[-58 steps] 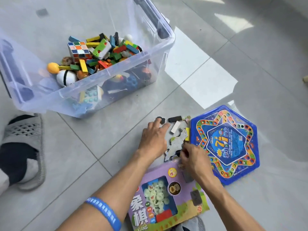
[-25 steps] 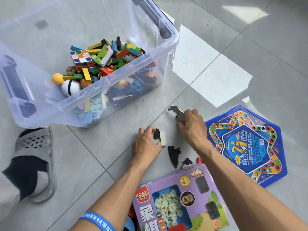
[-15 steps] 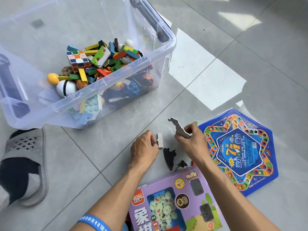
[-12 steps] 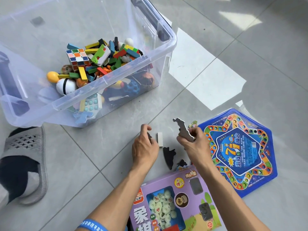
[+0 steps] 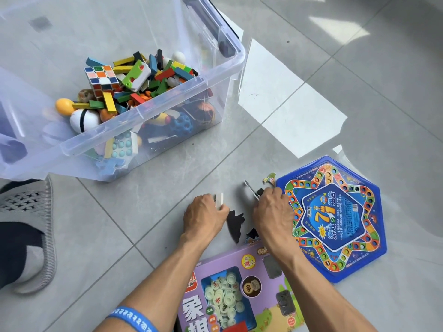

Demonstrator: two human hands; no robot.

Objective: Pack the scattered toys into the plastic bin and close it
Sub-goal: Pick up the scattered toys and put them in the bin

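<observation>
Grey tile open btwn plastic bin (image 5: 153, 109) rim & both hands.

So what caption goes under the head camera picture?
Two hands, left hand and right hand, gather flat pieces off the floor beside a half-filled plastic bin.

The clear bin (image 5: 153, 113) holds many-coloured blocks (image 5: 153, 77). The game board (image 5: 333, 219) on the right is blue with a rainbow star. The near box (image 5: 242, 291) is purple, the floor (image 5: 359, 92) grey.
</observation>
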